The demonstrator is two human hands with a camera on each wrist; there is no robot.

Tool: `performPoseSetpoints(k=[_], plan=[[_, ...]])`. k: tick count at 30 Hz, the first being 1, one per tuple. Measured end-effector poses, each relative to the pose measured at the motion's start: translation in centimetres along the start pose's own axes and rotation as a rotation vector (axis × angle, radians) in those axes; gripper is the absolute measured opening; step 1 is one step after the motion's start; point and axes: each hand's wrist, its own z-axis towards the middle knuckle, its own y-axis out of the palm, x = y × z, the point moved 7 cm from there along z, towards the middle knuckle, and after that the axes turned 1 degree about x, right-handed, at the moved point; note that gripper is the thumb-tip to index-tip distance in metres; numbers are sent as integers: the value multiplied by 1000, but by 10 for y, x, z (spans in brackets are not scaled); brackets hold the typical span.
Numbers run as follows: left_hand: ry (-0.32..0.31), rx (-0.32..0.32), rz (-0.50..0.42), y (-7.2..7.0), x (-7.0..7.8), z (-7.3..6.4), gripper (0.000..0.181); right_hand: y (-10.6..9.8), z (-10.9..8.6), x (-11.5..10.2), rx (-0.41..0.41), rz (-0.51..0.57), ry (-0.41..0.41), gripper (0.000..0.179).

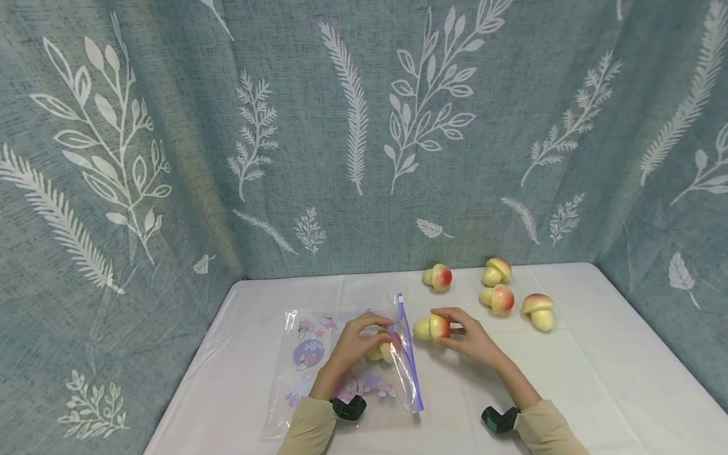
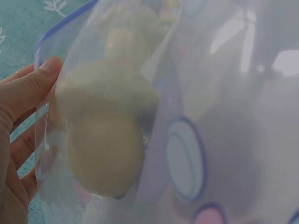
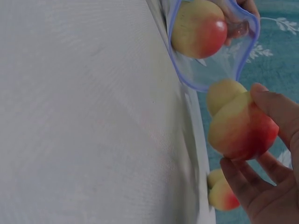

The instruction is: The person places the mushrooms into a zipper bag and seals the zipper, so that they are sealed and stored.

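Note:
A clear zip bag point(image 1: 313, 404) with purple prints and a purple zip lies on the table, its mouth spread apart toward the right. My left hand point(image 1: 354, 344) pinches the bag near its mouth, thumb point(image 2: 51, 67) on one side of the film. Inside, close to the mouth, is a yellow-and-red toy mushroom point(image 3: 198, 30), seen blurred through the film in the left wrist view. Just outside the mouth, my right hand point(image 1: 472, 338) grips another toy mushroom point(image 3: 243, 123) by its red cap between thumb and fingers, stem pointing at the bag.
Several more toy mushrooms lie toward the back right: one point(image 1: 438, 277) behind the right hand, others point(image 1: 497, 272) point(image 1: 540, 312) farther right. The white table point(image 1: 227, 354) ends at a blue-green curtain point(image 1: 375, 234) with white leaf prints.

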Motion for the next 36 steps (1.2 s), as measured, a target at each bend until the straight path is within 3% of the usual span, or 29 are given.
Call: performPoseSetpoints(k=[4,7,13,22,32,36], plan=[[-2,3,-3,1,-6,0,24,2,0,2,-13,3,-4,51],[-2,4,9,1,-7,0,25,6,0,16,-21,4,-8,51],[-2,-9,48,-1,1,0,25,13,1,35,-40,27,-15,52],[19,-6,38,-1,2,0,25,17,2,26,-42,26,-42,50],[1,0,52,-1,2,1,24,18,1,-3,-97,57,-13,51],[12,9,69,-1,5,1,24,19,2,-5,-109,60,-11,51]])
